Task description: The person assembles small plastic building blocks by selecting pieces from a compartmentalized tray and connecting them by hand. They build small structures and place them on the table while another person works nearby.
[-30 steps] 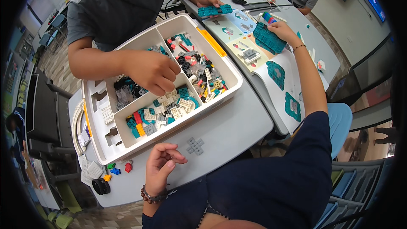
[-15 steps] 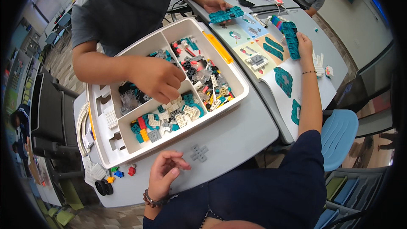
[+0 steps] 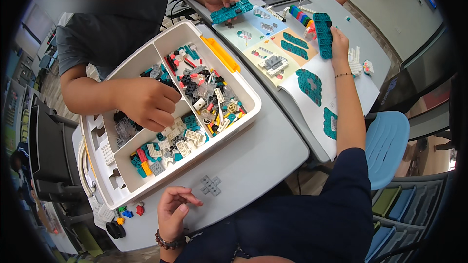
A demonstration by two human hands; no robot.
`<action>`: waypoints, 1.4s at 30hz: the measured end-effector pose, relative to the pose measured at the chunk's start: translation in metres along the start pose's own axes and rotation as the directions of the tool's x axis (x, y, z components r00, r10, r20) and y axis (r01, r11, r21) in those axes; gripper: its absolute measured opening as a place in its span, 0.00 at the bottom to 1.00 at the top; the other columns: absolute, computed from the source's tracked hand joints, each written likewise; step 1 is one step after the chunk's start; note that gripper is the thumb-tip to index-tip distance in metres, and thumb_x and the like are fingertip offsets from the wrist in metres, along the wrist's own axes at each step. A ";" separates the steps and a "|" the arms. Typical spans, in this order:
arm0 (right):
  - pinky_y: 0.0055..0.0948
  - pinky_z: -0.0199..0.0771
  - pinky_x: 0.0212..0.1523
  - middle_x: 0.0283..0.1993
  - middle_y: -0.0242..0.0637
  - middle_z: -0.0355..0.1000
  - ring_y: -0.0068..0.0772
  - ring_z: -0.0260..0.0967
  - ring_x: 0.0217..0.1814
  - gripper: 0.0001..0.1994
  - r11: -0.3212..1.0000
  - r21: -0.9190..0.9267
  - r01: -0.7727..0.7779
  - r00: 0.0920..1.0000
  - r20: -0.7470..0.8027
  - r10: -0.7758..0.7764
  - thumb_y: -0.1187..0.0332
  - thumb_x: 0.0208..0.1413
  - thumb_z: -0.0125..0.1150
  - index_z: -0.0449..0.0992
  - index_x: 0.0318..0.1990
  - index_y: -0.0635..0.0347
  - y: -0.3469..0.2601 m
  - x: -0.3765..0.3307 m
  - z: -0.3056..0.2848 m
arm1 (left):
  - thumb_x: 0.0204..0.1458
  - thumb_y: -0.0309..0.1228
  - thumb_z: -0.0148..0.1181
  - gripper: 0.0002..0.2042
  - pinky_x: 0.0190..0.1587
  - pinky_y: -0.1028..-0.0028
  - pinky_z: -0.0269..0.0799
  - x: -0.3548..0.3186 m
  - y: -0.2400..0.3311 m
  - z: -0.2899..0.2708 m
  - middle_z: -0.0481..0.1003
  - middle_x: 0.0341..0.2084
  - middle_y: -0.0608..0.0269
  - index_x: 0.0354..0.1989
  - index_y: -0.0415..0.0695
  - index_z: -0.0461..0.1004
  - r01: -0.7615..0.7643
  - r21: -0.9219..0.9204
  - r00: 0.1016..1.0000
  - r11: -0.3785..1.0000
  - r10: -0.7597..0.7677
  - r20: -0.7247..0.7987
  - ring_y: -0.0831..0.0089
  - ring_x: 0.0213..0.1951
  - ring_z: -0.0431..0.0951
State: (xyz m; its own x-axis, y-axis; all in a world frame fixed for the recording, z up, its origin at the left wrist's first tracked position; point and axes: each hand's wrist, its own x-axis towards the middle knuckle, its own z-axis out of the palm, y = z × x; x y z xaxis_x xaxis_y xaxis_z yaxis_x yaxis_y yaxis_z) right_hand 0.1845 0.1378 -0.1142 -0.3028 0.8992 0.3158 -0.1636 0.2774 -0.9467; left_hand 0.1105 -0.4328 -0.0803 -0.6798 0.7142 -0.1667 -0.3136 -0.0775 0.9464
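Bare table (image 3: pixel 263 160) open ahead of your left hand (image 3: pixel 174 210), only a grey cross piece (image 3: pixel 210 185) lying there, parts tray (image 3: pixel 146 175) blocking beyond, another person's hand (image 3: pixel 146 103) inside it, booklet (image 3: pixel 297 68) crowding your right hand (image 3: pixel 339 44), teal plate (image 3: pixel 322 28) against it

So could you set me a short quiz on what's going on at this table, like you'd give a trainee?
1. True or false: the person's right hand rests on a teal plate lying on the open instruction booklet.
2. What lies nearest the person's left hand? A) a grey cross-shaped piece B) a pair of scissors C) a yellow cup
3. Fill in: the co-worker's hand reaches into the white sorting ____ of small bricks.

Key: 1 true; 2 A; 3 tray.
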 end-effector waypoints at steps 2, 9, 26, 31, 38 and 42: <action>0.14 0.66 0.28 0.30 0.32 0.71 0.16 0.67 0.29 0.14 0.999 0.023 -0.040 0.999 -0.017 0.040 0.65 0.55 0.49 0.72 0.38 0.70 -0.008 -0.006 0.002 | 0.45 0.33 0.55 0.17 0.38 0.70 0.69 0.001 -0.001 0.003 0.72 0.26 0.56 0.40 0.36 0.63 -0.009 0.029 0.999 1.000 0.010 -0.034 0.69 0.31 0.73; 0.15 0.67 0.30 0.33 0.33 0.71 0.19 0.67 0.31 0.15 0.998 0.070 -0.003 0.999 -0.041 0.006 0.65 0.55 0.49 0.71 0.41 0.70 0.010 0.007 -0.006 | 0.44 0.30 0.52 0.11 0.32 0.74 0.69 0.001 -0.011 0.009 0.68 0.20 0.61 0.34 0.37 0.64 -0.067 0.066 0.985 0.996 0.076 -0.155 0.73 0.26 0.71; 0.22 0.70 0.32 0.33 0.34 0.70 0.25 0.69 0.33 0.10 0.948 0.298 -0.115 0.991 -0.026 0.128 0.70 0.50 0.53 0.71 0.38 0.67 -0.005 0.001 -0.005 | 0.34 0.18 0.54 0.10 0.28 0.69 0.64 0.005 -0.008 0.023 0.70 0.21 0.58 0.29 0.40 0.69 -0.537 0.803 0.768 0.260 0.544 0.337 0.62 0.25 0.71; 0.27 0.73 0.29 0.33 0.36 0.71 0.28 0.70 0.31 0.09 0.906 0.378 -0.191 0.978 -0.002 0.207 0.70 0.50 0.52 0.70 0.37 0.66 0.004 0.009 -0.015 | 0.33 0.18 0.54 0.10 0.29 0.69 0.64 0.003 -0.006 0.024 0.69 0.21 0.58 0.28 0.40 0.70 -0.539 0.806 0.760 0.244 0.553 0.340 0.62 0.26 0.70; 0.30 0.75 0.30 0.33 0.38 0.71 0.31 0.71 0.31 0.10 0.902 0.382 -0.204 0.977 0.027 0.210 0.69 0.52 0.51 0.69 0.38 0.66 0.008 0.010 -0.014 | 0.33 0.19 0.55 0.10 0.29 0.68 0.64 0.003 -0.006 0.023 0.70 0.21 0.60 0.28 0.41 0.71 -0.543 0.810 0.753 0.221 0.555 0.353 0.63 0.26 0.70; 0.31 0.75 0.30 0.35 0.40 0.71 0.33 0.72 0.33 0.10 0.914 0.334 -0.229 0.971 0.019 0.236 0.68 0.52 0.49 0.69 0.38 0.66 0.003 0.005 -0.014 | 0.33 0.19 0.55 0.10 0.30 0.69 0.64 0.004 -0.006 0.023 0.69 0.21 0.61 0.28 0.42 0.71 -0.539 0.813 0.762 0.220 0.538 0.360 0.64 0.26 0.70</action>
State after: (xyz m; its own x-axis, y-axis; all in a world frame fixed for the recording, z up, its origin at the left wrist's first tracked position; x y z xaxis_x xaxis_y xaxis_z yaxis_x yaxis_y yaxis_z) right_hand 0.1958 0.1482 -0.1158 -0.3510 0.9326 0.0843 -0.3940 -0.0654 -0.9168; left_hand 0.1250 -0.4135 -0.0800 -0.4481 0.7533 0.4814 0.8364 0.1632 0.5232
